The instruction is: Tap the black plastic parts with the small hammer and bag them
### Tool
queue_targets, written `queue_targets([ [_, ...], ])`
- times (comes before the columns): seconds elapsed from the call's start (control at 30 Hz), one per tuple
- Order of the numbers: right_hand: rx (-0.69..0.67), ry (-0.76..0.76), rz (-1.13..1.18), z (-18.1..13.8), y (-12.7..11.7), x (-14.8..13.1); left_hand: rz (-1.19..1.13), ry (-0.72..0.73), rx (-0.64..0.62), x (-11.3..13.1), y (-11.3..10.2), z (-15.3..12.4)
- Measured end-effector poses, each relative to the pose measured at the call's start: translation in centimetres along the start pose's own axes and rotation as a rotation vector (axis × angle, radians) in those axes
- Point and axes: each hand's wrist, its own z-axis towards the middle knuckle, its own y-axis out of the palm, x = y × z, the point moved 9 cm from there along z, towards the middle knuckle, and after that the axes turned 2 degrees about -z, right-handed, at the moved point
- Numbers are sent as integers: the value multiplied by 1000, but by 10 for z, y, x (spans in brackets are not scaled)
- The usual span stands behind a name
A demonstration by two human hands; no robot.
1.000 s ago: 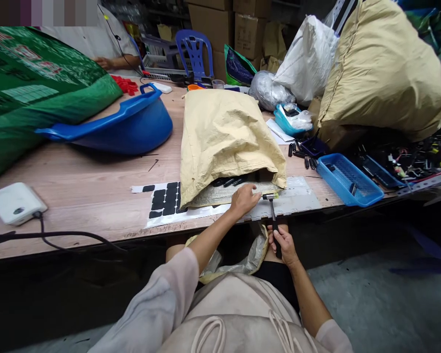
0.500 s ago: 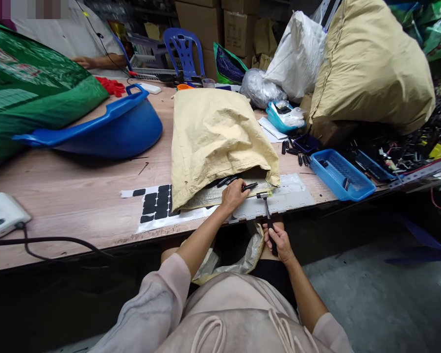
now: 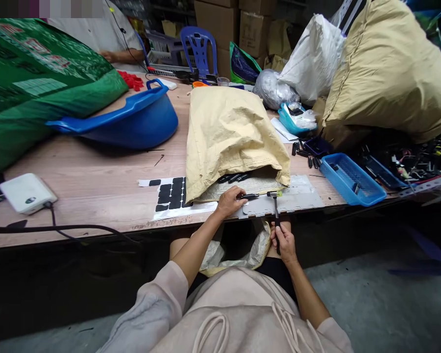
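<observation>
My left hand [image 3: 231,201] pinches a slim black pen-like piece [image 3: 250,196] just in front of the mouth of a tan sack [image 3: 235,132]. Several similar black pieces [image 3: 235,177] lie inside that mouth. My right hand [image 3: 284,241] is wrapped round the dark handle of a small hammer [image 3: 277,208]. The hammer's head, with a yellow-green face, is close to the right tip of the black piece; whether they touch I cannot tell. Beneath both lies a grey board [image 3: 297,193] at the table's front edge.
A sheet of black stickers [image 3: 172,193] lies left of the sack, and a blue basin [image 3: 132,122] tilts behind it. On the right are a blue basket [image 3: 353,179] and loose black pieces. An open sack [image 3: 252,257] is at my lap. Another person's arm [image 3: 123,55] shows far left.
My left hand has drawn the black piece out from the sack's mouth, down toward the board. The hammer stays in my right hand. The whole view has shifted slightly.
</observation>
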Motion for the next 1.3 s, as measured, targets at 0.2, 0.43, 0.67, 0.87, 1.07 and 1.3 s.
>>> queue_targets([
  [0.2, 49, -72, -166, -9, 8, -15, 38, -35, -1, 0, 1, 2],
  [0.43, 40, -208, -388, -15, 22, -49, 59, -81, -13, 6, 1, 1],
  [0.67, 5, -199, -372, -16, 27, -46, 69, -86, -21, 6, 1, 1],
  [0.87, -27, -190, -421, -14, 40, -45, 82, -86, -15, 4, 1, 1],
  [1.07, -2, -112, -307, -5, 18, -27, 98, -75, -14, 7, 0, 1],
  [1.3, 28, 67, -127, 9, -21, -13, 99, -58, -31, 7, 0, 0],
])
